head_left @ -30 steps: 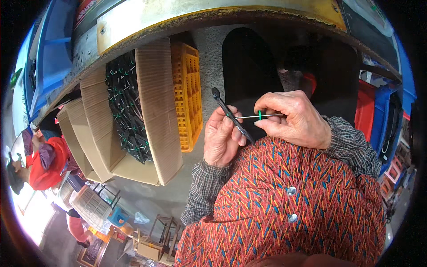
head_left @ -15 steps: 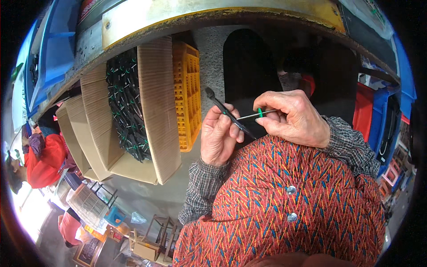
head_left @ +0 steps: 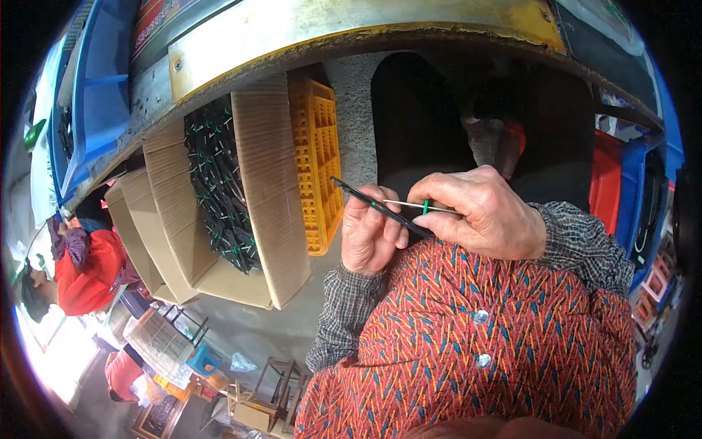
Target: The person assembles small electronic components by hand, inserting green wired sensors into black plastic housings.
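My left hand (head_left: 365,245) is closed, pinching a slim black strip-shaped piece (head_left: 374,203) between thumb and fingers. The piece slants down toward my body. Close beside it, my right hand (head_left: 486,212) is closed around a thin metal rod (head_left: 442,210) that carries a small green collar (head_left: 426,207). The rod's left end reaches the black piece near my left fingertips; whether it sits inside the piece I cannot tell. Left of my hands, an open cardboard box (head_left: 274,205) holds many similar black pieces (head_left: 219,186) with green and metal bits.
A yellow plastic crate (head_left: 319,164) stands between the box and my hands. The worktable's worn edge (head_left: 365,33) curves across the top, with a blue bin (head_left: 106,102) on its left. Red (head_left: 605,183) and blue bins stand at right. A person in red (head_left: 88,274) is at far left.
The black piece has turned to lie flatter, and the rod now tilts the other way. Both hands sit slightly lower and farther right in view; the whole scene has shifted a little too.
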Demonstrator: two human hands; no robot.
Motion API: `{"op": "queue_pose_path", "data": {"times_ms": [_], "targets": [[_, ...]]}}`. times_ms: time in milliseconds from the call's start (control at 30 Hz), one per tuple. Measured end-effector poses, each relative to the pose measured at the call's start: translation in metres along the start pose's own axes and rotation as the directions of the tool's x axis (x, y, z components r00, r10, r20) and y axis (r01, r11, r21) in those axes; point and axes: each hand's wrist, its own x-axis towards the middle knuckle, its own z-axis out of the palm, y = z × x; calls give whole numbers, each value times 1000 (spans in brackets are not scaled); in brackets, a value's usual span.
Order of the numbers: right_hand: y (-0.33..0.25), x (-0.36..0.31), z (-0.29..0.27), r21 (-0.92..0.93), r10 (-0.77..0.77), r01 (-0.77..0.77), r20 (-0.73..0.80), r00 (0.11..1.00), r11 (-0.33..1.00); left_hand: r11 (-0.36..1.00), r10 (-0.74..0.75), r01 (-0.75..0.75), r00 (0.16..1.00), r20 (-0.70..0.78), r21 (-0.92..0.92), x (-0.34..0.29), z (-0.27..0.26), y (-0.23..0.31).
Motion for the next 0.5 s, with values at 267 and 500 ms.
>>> {"op": "queue_pose_path", "data": {"times_ms": [267,500], "targets": [[10,-1,4,-55,-129,130,31,991,990,999,19,-19,1000,9,41,2,-5,-4],[7,2,3,-71,-115,118,48,992,990,998,23,-25,1000,21,57,4,-5,-1]]}}
